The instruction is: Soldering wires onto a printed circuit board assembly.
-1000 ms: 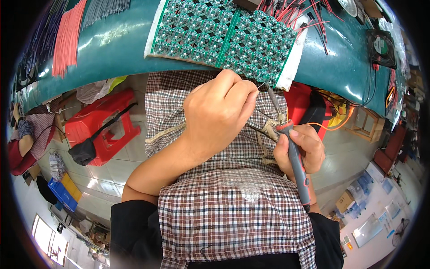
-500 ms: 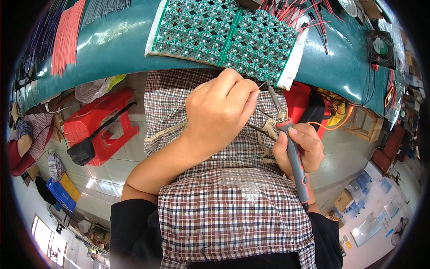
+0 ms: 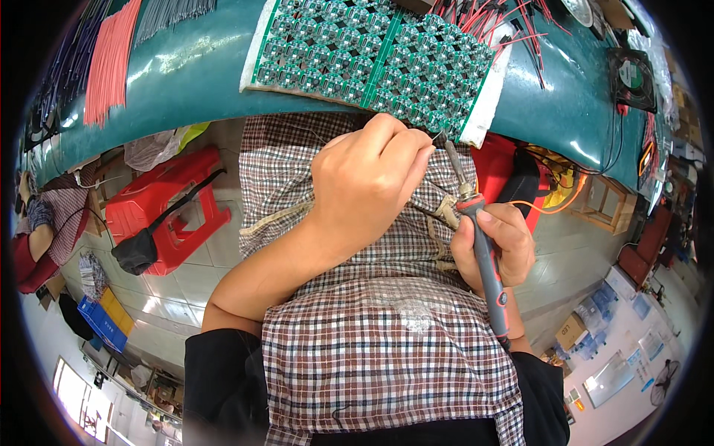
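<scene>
My right hand [image 3: 500, 241] grips the grey and red handle of a soldering iron [image 3: 487, 271]. The iron's metal tip points up and away, at the near right edge of a green circuit board panel [image 3: 379, 63]. My left hand [image 3: 372, 175] is closed in a pinch, held just below the panel's near edge. A thin solder wire [image 3: 436, 137] sticks out of its fingertips toward the iron's tip. Rows of small components cover the panel, which lies on a white pad [image 3: 483, 111]. Whether tip and wire touch is too small to tell.
Bundles of pink wires [image 3: 111, 67] and grey wires [image 3: 167, 15] lie on the green table [image 3: 193, 82] at left. Red and black leads [image 3: 513, 26] and a black fan [image 3: 631, 80] are at right. A red stool [image 3: 167, 215] stands left; a co-worker's arm [image 3: 41, 230] shows beyond.
The soldering iron and my right hand have shifted very slightly left. My left hand has moved a touch to the right, and the panel stays in place.
</scene>
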{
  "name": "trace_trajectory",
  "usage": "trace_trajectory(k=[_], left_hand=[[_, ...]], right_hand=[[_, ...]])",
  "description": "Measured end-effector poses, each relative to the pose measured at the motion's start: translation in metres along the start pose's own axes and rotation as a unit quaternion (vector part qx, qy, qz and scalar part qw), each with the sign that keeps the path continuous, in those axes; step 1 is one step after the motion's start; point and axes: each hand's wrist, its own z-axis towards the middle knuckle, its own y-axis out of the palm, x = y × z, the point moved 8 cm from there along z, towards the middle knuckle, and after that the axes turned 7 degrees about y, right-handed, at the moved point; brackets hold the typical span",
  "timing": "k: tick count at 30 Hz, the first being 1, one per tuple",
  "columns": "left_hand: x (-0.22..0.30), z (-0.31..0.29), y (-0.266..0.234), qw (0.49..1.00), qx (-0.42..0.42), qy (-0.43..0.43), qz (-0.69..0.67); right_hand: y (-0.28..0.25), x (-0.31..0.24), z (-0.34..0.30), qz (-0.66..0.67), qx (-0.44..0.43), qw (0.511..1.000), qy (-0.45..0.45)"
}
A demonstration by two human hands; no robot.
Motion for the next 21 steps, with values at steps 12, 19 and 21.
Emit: trace_trajectory(k=[12,19,21], left_hand=[[0.0005,0.001,0.0022,1.0,0.013,0.017,-0.005],[0.0026,0.0015,-0.0026,1.0,0.0,0.003,-0.004],[0.0014,0.0005,-0.0045,1.0,0.0,-0.002,-0.011]], right_hand=[[0.0013,-0.0011,-0.0002,-0.019,0.016,1.0,0.005],[0.0008,-0.0039,0.0033,-0.017,0.008,1.0,0.021],[0.0007,-0.0037,0.0036,-0.016,0.005,1.0,0.025]])
